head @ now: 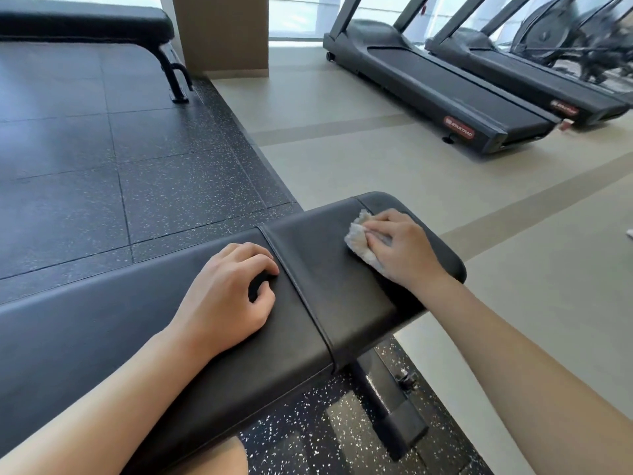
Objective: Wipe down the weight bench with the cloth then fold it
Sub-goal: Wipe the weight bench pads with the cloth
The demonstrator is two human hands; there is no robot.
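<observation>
Both bare forearms reach in from the bottom edge. Left hand (226,296) rests on bench (102,323) pad beside the seam, fingers loosely curled, holding nothing. Right hand (400,248) presses cloth (359,240) flat onto the short end pad, fingers bent over it, palm down. Cloth bunched, pale, mostly under the hand. Second bench (85,22) far left; treadmills (445,94) far right, well apart.
</observation>
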